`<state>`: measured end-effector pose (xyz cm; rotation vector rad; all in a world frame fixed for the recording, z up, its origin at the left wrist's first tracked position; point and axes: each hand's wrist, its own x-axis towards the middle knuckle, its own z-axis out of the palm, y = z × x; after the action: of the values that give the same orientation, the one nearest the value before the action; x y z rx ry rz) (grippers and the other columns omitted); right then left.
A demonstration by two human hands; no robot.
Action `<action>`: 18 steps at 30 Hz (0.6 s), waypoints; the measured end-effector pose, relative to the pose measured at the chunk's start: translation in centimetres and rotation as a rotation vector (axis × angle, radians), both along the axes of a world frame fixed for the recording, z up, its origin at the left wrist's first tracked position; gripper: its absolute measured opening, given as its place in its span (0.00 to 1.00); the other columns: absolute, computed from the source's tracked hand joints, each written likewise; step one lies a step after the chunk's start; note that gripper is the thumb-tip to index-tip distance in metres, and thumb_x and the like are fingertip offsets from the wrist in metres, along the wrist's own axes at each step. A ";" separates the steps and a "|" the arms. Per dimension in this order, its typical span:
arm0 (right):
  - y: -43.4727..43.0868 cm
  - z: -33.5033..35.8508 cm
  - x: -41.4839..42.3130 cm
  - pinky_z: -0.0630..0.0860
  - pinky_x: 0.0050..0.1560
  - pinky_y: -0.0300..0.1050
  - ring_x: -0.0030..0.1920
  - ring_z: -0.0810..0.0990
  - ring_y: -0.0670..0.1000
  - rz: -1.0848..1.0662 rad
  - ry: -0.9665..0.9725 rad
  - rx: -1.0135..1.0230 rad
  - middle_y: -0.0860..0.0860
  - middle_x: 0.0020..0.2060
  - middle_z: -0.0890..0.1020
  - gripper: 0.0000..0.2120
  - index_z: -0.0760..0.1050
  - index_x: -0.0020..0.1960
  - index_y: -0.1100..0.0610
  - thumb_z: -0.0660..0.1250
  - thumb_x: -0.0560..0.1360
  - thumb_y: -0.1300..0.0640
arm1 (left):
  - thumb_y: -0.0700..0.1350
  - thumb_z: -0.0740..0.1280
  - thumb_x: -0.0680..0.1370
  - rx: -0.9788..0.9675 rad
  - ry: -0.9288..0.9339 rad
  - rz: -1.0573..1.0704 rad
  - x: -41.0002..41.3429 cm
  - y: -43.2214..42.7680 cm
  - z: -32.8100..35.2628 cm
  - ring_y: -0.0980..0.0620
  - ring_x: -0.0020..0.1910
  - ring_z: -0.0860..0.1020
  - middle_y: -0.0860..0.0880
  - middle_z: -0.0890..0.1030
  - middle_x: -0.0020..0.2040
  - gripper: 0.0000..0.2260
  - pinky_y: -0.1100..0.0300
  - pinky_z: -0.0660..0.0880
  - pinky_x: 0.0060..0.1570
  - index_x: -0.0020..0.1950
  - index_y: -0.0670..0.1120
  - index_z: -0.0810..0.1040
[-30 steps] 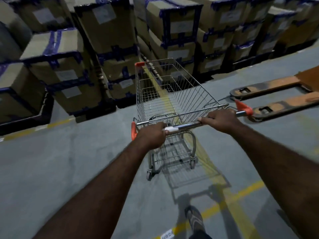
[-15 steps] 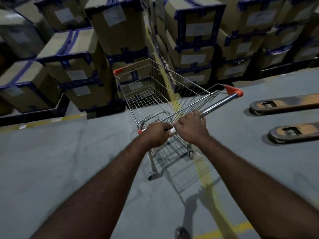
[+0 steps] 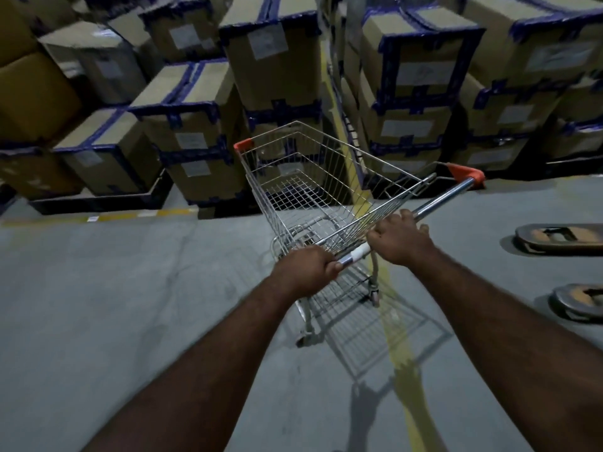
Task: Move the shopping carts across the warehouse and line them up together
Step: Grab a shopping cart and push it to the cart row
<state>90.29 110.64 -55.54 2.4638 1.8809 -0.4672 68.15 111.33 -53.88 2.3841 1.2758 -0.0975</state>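
One empty wire shopping cart [image 3: 313, 187] with orange corner caps stands on the grey floor in the middle of the view, turned at an angle, nose toward the stacked boxes. My left hand [image 3: 305, 267] grips the near end of its chrome handle bar [image 3: 440, 199]. My right hand [image 3: 399, 238] grips the same bar a little further along, close beside the left. The bar's far end with its orange cap sticks out to the right. No other cart is in view.
Stacks of cardboard boxes [image 3: 274, 60] bound with blue tape stand on pallets right ahead of the cart. Two pallet-jack fork tips [image 3: 558, 234] lie on the floor at the right. A yellow floor line [image 3: 401, 350] runs under the cart.
The cart has swung round to the left, its handle now slanting up to the right. My right hand slid along the bar toward my left. The pallet-jack forks shifted to the right edge.
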 end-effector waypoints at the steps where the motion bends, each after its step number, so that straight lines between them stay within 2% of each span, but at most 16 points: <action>1: 0.4 0.4 -0.1 0.55 0.71 0.72 0.78 0.53 0.60 0.000 -0.034 -0.042 0.56 0.75 0.66 0.26 0.72 0.71 0.49 0.50 0.80 0.38 | 0.58 0.57 0.83 -0.019 0.003 0.004 0.0 0.0 0.2 0.52 0.43 0.77 0.51 0.79 0.45 0.14 0.54 0.77 0.45 0.47 0.54 0.79; 4: 1.2 1.4 -1.0 0.53 0.72 0.72 0.77 0.57 0.61 0.026 -0.161 -0.147 0.57 0.75 0.67 0.27 0.72 0.71 0.47 0.48 0.80 0.37 | 0.55 0.60 0.83 -0.038 0.014 0.012 -0.1 0.2 1.1 0.52 0.46 0.78 0.51 0.81 0.46 0.11 0.55 0.76 0.47 0.50 0.53 0.80; 6: 1.2 1.7 -1.9 0.52 0.72 0.73 0.77 0.60 0.60 0.091 -0.219 -0.140 0.57 0.75 0.67 0.28 0.71 0.71 0.47 0.47 0.80 0.35 | 0.53 0.62 0.82 0.005 0.007 0.041 -0.5 0.3 1.9 0.51 0.50 0.77 0.49 0.81 0.52 0.10 0.56 0.74 0.48 0.57 0.51 0.79; 7: 1.0 1.7 -2.6 0.50 0.73 0.73 0.78 0.58 0.60 0.120 -0.216 -0.124 0.56 0.77 0.65 0.29 0.69 0.73 0.47 0.47 0.80 0.34 | 0.53 0.62 0.82 0.031 -0.001 0.057 -0.7 0.3 2.3 0.50 0.55 0.77 0.48 0.80 0.58 0.12 0.55 0.73 0.51 0.62 0.50 0.77; 9: 0.3 2.0 -4.2 0.45 0.74 0.71 0.80 0.52 0.59 0.155 -0.176 -0.084 0.56 0.80 0.57 0.31 0.63 0.78 0.49 0.49 0.81 0.33 | 0.53 0.62 0.83 0.084 0.010 0.064 -1.4 0.2 3.2 0.46 0.68 0.72 0.46 0.73 0.71 0.19 0.49 0.72 0.61 0.73 0.49 0.70; 11: -0.2 2.8 -6.0 0.42 0.75 0.70 0.81 0.49 0.58 0.185 -0.146 -0.030 0.55 0.81 0.54 0.33 0.60 0.79 0.48 0.49 0.81 0.32 | 0.54 0.61 0.83 0.122 0.043 0.069 -2.5 0.0 4.1 0.43 0.78 0.60 0.46 0.60 0.80 0.25 0.42 0.66 0.70 0.79 0.51 0.62; 13: -0.6 4.4 -8.2 0.41 0.75 0.70 0.81 0.49 0.57 0.222 -0.131 0.029 0.55 0.81 0.54 0.34 0.59 0.80 0.49 0.49 0.80 0.32 | 0.55 0.62 0.83 0.153 0.047 0.087 -4.1 -0.4 5.1 0.43 0.80 0.53 0.47 0.52 0.82 0.28 0.40 0.62 0.73 0.81 0.52 0.56; 18: -1.6 10.5 -15.6 0.44 0.75 0.69 0.81 0.49 0.57 0.315 -0.080 0.172 0.55 0.81 0.54 0.33 0.57 0.80 0.50 0.52 0.81 0.33 | 0.55 0.64 0.82 0.279 0.032 0.163 -11.2 -2.7 9.9 0.44 0.81 0.49 0.48 0.48 0.83 0.33 0.41 0.58 0.75 0.82 0.53 0.51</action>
<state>74.68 109.04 -45.06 2.1749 2.3037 -0.2009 56.93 108.66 -44.00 2.5013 1.5842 0.0977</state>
